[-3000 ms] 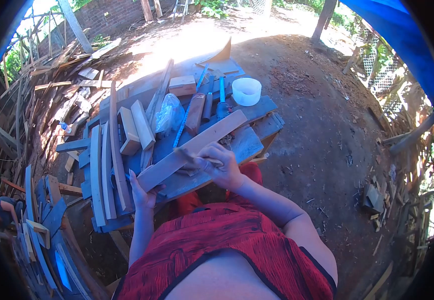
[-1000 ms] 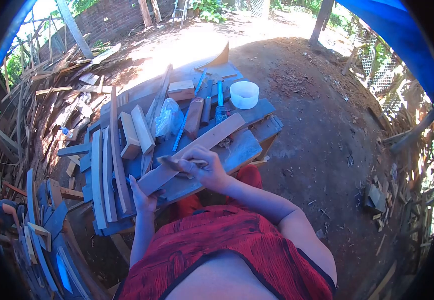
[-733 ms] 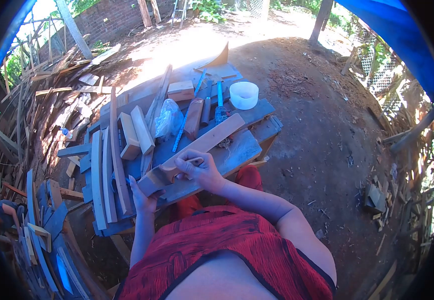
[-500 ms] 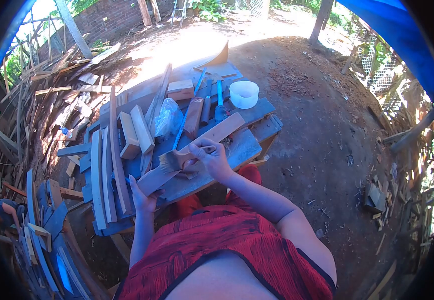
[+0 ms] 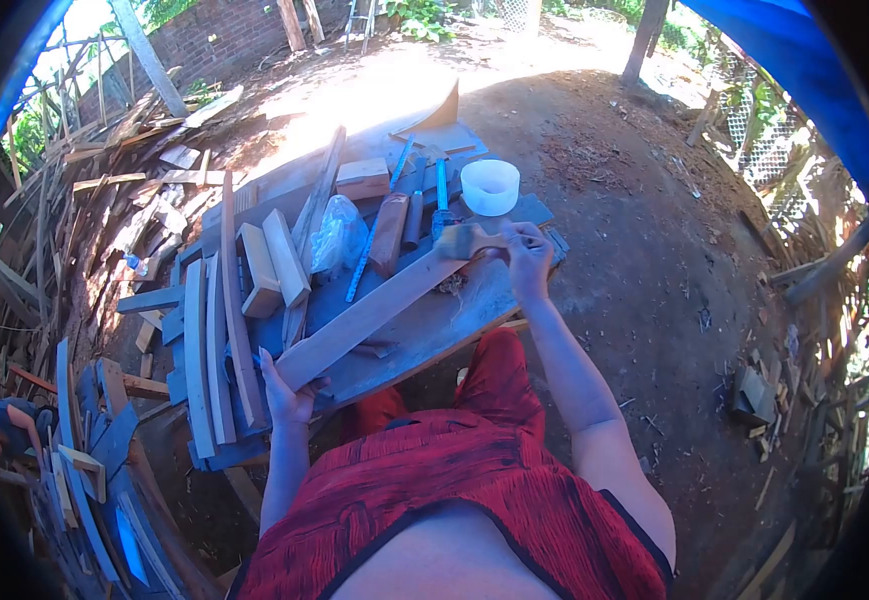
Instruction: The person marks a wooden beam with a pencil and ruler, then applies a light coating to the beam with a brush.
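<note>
My left hand point(image 5: 292, 392) grips the near end of a long flat wooden board point(image 5: 369, 312), which slants up and to the right over the workbench point(image 5: 474, 312). In my right hand point(image 5: 526, 262) is the handle of a wide paintbrush point(image 5: 457, 243). Its bristles point left and lie at the far end of the board. Beyond the brush stands a white plastic tub point(image 5: 489, 187); from here its contents cannot be made out. A blue-handled clamp or bar tool point(image 5: 441, 190) lies close to the brush, partly hidden behind it.
On the bench lie several wooden strips point(image 5: 216, 350), two short beams point(image 5: 284, 258), a clear plastic bag point(image 5: 338, 235), a blue ruler point(image 5: 359, 262) and a brown wood block point(image 5: 388, 235). Scrap wood point(image 5: 144, 200) is heaped on the left. Another person point(image 5: 16, 425) is at the far left.
My right hand has moved the paintbrush up and right along the board, from its middle to its far end. My left hand keeps its hold at the near end.
</note>
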### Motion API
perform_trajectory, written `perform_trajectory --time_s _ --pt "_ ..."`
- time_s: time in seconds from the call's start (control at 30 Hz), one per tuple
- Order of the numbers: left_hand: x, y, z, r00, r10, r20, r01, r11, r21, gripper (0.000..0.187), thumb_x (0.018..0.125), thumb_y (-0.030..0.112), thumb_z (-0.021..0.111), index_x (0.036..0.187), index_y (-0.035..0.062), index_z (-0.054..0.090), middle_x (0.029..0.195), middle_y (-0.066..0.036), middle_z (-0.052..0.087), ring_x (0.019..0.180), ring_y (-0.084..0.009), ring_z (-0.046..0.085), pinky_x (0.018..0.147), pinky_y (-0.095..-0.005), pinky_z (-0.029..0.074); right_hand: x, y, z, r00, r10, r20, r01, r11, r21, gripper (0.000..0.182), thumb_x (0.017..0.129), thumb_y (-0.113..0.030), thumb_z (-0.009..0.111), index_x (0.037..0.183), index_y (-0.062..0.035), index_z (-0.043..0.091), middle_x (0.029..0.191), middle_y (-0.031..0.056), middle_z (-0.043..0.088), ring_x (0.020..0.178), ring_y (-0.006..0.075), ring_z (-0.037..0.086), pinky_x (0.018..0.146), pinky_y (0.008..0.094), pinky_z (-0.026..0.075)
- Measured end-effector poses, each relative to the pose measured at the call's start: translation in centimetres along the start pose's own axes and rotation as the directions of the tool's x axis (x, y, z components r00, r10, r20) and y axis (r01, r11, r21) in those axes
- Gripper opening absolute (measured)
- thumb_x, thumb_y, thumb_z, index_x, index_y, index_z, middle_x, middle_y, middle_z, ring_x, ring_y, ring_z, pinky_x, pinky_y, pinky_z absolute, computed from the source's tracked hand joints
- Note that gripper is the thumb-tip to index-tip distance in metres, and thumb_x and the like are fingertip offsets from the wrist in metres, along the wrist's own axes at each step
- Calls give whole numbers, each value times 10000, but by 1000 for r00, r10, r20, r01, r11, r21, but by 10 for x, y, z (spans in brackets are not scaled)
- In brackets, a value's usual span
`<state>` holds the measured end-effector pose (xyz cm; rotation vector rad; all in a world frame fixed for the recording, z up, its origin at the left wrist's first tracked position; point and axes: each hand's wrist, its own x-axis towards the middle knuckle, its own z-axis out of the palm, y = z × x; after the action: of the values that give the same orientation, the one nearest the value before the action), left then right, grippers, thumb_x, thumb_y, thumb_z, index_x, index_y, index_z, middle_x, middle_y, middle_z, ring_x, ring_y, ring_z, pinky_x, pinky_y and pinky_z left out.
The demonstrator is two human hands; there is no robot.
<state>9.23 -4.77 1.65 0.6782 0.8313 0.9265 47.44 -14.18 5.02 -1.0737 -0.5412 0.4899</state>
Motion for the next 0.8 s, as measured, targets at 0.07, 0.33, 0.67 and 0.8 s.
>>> perform_trajectory --time_s 0.07,0.33,0.67,0.8 --pt "-1 1 1 1000 0 3 0 1000 4 789 872 701 356 1157 -7 555 1007 -155 647 827 -277 655 574 -401 551 10 4 -16 996 6 -86 -8 1000 -25 143 911 -152 622 847 -25 625 728 8 623 605 78 606 539 214 490" --pt "-3 1 4 1000 -2 -18 2 1000 7 798 868 703 363 1158 -16 552 1001 -170 646 815 -287 659 568 -395 550 0 -12 -21 809 -571 139 497 539 -680 115 832 -125 693 843 -31 627 802 93 594 735 226 607 643 323 466" --pt "-1 -1 2 1000 7 -2 -7 1000 -12 792 870 693 376 1156 -25 547 1003 -176 645 819 -299 658 571 -396 553 -59 -19 14 825 -464 321 555 563 -613 113 821 -148 700 825 -61 629 804 108 605 669 298 620 580 368 478" --pt "-3 0 5 1000 14 -12 -14 1000 -14 794 872 693 371 1163 -26 541 1010 -175 644 824 -300 659 580 -393 558 -90 -20 34 818 -367 443 570 627 -532 114 817 -147 703 824 -58 632 814 113 609 697 293 631 595 365 486"
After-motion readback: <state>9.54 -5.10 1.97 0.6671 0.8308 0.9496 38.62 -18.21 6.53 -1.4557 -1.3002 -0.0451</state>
